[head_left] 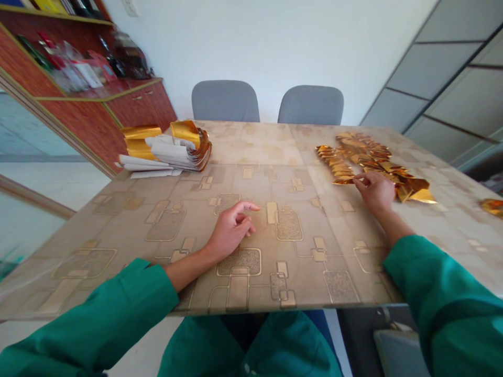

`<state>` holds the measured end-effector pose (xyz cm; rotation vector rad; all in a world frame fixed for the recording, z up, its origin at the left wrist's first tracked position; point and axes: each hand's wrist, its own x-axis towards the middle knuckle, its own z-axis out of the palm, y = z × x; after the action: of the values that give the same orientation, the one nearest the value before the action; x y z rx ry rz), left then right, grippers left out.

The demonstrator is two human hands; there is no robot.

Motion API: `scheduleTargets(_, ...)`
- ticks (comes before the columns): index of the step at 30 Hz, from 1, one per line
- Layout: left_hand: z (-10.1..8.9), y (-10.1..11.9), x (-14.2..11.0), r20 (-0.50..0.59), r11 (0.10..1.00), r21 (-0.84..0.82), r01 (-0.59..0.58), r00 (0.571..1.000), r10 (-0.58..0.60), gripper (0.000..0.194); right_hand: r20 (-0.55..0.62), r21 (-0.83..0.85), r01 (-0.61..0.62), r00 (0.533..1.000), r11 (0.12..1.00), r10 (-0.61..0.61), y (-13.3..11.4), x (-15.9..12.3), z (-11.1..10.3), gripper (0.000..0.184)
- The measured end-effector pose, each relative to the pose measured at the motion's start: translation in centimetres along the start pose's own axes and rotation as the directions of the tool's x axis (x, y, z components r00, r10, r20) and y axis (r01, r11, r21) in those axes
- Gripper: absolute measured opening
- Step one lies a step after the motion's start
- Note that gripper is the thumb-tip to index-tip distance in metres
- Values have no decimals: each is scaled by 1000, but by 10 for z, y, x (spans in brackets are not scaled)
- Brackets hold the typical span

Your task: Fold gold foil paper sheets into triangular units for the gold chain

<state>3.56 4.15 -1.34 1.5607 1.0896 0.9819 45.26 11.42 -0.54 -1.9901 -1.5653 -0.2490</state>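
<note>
At the far left stands a reddish-brown wooden cabinet, with plastic-wrapped packets crowding its shelf. The broad beige surface is printed with gold-outlined rounded rectangles. Near its far left corner lies a stack of white paper sheets and shiny gold foil strips, curled at the ends and well apart from both hands. A green cloth sleeve leads to the left hand, which rests on the surface partly open, its fingers loosely curled and holding nothing. Beyond the surface stand two grey upholstered chairs, side by side. A second green cloth sleeve leads to the right hand, which is nearly closed, pinching a narrow folded gold foil piece between thumb and forefinger. That piece sits at the near edge of a loose heap of folded gold foil pieces, which the hand's knuckles nearly touch. A lone crumpled gold foil scrap lies at the right edge, cut off by the frame.
</note>
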Motion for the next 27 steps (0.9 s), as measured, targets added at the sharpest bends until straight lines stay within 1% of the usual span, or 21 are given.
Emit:
scheduleTargets(8, 0, 0, 0, 6, 1000, 3, 7, 1000, -7, 26, 85, -58, -79, 993, 995, 84, 10, 11, 0, 15)
scheduleTargets(17, -1, -2, -1, 27, 1000, 17, 11, 1000, -11, 25, 133, -139, -153, 976, 978, 172, 6, 19, 5, 15)
scheduleTargets(21, 0, -3, 0, 26, 1000, 5, 8, 1000, -8, 23, 145, -185, -143, 975, 972, 171, 3, 18, 4, 19)
scheduleTargets(25, 0, -3, 0, 29, 1000, -14, 14, 999, -13, 22, 163, -229, -100, 977, 968, 139, 1, 12, 1, 25)
scheduleTargets(27, 0, -3, 0, 33, 1000, -24, 8, 999, -7, 21, 169, -254, -62, 980, 965, 107, -2, 9, 2, 25)
